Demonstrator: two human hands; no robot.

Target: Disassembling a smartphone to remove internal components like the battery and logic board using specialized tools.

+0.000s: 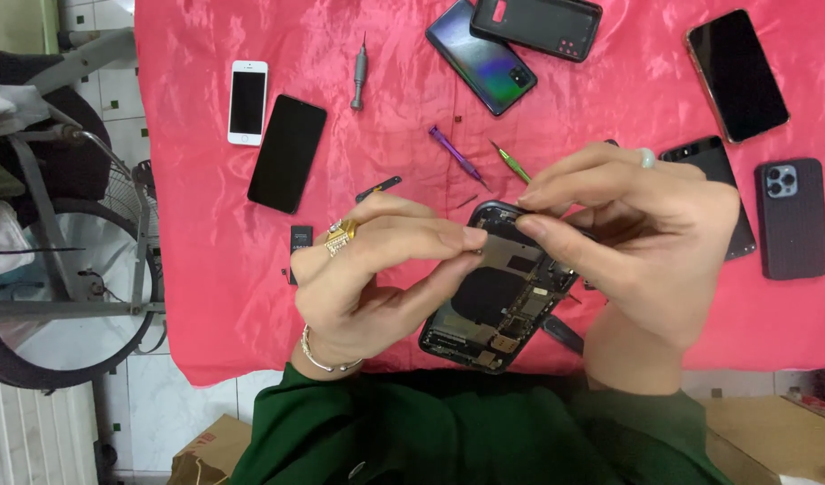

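At the lower centre of the frame, over the pink satin cloth (610, 81), the left hand (368, 278) and right hand (646, 242) both pinch a thin grey metal plate (500, 250) above the opened black phone chassis (493, 314), seemingly mid-disassembly; freeing it likely calls for a level, gentle lift.

I see dark green sleeves on both arms, the cloth plain and loosely folded at the wrists. My left hand (368, 278) wears a chunky gold ring with a raised top, and a thin silver bangle circles that wrist. My right hand (646, 242) wears a ring with a small pale round stone. Both hands are bare, ungloved.
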